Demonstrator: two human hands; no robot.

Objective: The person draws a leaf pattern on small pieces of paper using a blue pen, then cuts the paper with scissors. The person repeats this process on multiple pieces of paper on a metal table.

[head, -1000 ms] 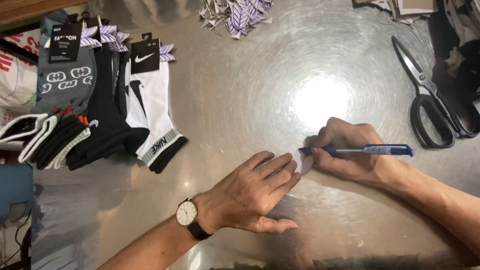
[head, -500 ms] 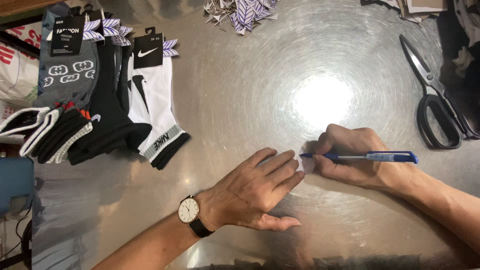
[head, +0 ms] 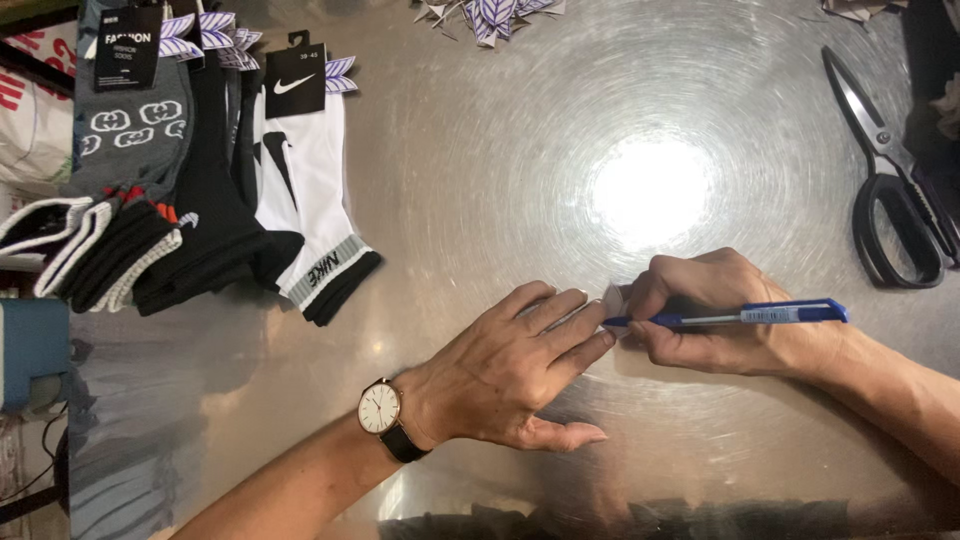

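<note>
On a shiny bench (head: 480, 200), left hand (head: 505, 375) lies open, pinning a paper scrap (head: 612, 298) steady; at 3 o'clock, right hand (head: 725, 310) grips a pen (head: 740, 316), writing.

The table (head: 480, 200) is brushed metal, glossy, with swirl marks around a bright glare. Left of the glare lie soft, matt knitted cloth socks (head: 200, 220) with paper tags; right of it, scissors (head: 885, 170) with shiny metal blades and black plastic handles.

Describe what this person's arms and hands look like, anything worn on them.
Both forearms are bare, with no sleeves in view. The left hand has a watch at the wrist: round white dial, thin metal rim, dark strap. The right hand shows no ring, glove or band.
</note>
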